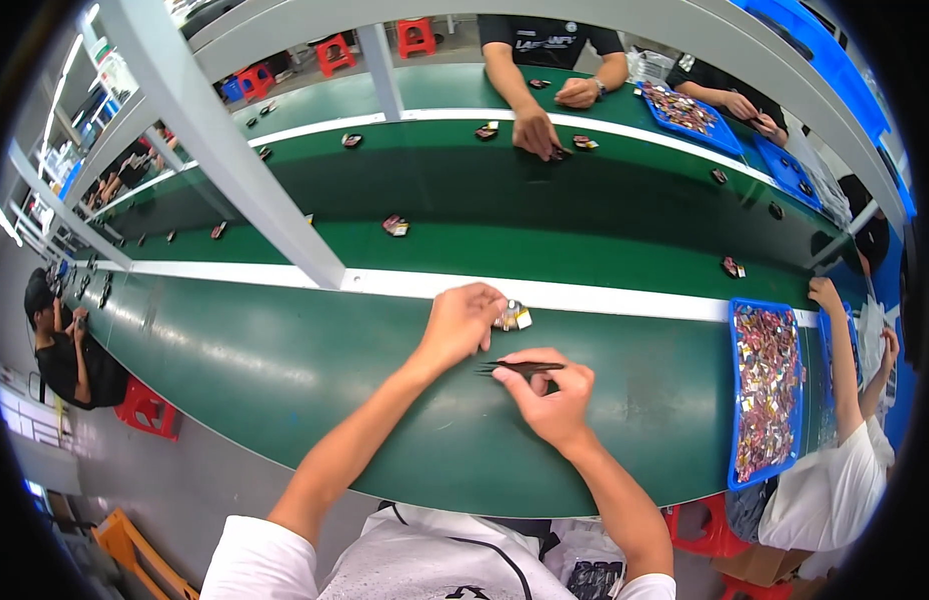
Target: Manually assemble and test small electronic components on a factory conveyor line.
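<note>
My right hand (553,395) pinches dark tweezers (525,368), their thin tips pointing left over the green bench. Close beyond the tips, my left hand (459,325) is curled with its fingertips at the edge of a small dark part (513,316) with a yellow-and-white piece on it. The hand partly covers this part, which is at the bench's far side by the white rail (625,303). The two hands are near each other but apart.
Beyond the rail runs a green conveyor belt (545,240) with scattered small parts (396,226). A blue tray (734,400) heaped with small colourful pieces lies to my right, beside a co-worker in white (830,490). A grey post (235,150) rises at left. Other people work across the belt.
</note>
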A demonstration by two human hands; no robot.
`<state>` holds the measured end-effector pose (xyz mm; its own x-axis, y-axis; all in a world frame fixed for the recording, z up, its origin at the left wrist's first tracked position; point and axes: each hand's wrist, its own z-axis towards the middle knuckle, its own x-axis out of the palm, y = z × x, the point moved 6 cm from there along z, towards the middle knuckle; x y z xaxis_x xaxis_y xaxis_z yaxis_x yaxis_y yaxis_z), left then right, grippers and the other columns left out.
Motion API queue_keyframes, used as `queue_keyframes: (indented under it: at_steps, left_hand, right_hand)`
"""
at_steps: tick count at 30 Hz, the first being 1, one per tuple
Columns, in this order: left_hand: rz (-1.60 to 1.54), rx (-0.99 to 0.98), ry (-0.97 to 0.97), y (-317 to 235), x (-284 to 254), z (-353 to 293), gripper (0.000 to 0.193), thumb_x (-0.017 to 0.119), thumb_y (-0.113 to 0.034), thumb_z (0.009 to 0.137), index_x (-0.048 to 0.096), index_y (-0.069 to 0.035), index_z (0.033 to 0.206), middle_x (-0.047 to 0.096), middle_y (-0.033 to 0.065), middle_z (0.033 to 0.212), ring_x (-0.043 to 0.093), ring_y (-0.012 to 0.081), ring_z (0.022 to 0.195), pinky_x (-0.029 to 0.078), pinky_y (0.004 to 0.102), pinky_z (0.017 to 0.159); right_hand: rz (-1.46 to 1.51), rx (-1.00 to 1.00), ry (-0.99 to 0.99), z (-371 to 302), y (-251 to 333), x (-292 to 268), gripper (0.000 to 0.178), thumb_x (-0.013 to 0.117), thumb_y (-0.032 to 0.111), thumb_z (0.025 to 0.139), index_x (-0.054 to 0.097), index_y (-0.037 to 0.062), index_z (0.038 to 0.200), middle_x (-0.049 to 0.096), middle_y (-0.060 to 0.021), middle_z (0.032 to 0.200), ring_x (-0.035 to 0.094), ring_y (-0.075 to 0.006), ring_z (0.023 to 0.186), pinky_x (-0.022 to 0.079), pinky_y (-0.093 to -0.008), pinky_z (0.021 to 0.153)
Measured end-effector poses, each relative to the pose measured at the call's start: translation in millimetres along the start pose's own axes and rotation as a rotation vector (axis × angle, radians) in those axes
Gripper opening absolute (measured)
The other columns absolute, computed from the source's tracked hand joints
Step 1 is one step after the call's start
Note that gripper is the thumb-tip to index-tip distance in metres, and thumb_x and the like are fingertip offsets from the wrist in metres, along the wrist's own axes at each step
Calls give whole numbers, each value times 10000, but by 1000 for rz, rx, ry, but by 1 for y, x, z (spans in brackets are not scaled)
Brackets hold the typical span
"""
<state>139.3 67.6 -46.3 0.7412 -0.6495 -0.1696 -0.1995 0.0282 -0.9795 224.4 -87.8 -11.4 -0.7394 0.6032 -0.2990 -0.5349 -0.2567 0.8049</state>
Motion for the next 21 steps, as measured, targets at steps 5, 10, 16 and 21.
queue_keyframes:
  at_steps: [5,10,16,21]
  left_hand:
    - [-128,32,-66,20,-8,-52,176,642,-94,997,650,63,1076,691,66,781,580,71,516,406,226,413]
    - [-115,106,-87,23,-4,-54,163,657,-74,983,657,72,1056,716,79,814,579,64,535,437,231,443]
    - [-113,145,-104,23,-2,-56,143,663,-52,973,659,70,1047,731,90,833,589,64,547,459,234,460]
    - [-26,231,-139,23,-2,-56,129,662,-45,969,659,55,1050,727,85,811,575,65,526,448,235,448]
  right_hand:
    - [291,273,-52,-1,-27,-1,127,822,-9,817,740,-15,913,669,21,758,414,9,514,302,-195,472]
    - [360,319,-72,2,-36,-3,117,798,-17,845,712,-18,924,661,15,776,436,9,551,311,-175,486]
    - [236,236,-65,0,-38,-6,108,797,-20,843,708,-26,904,652,17,752,420,11,526,299,-183,472]
    - [183,253,-39,2,-36,-4,113,809,-23,826,721,-20,897,624,30,696,397,12,501,281,-191,460]
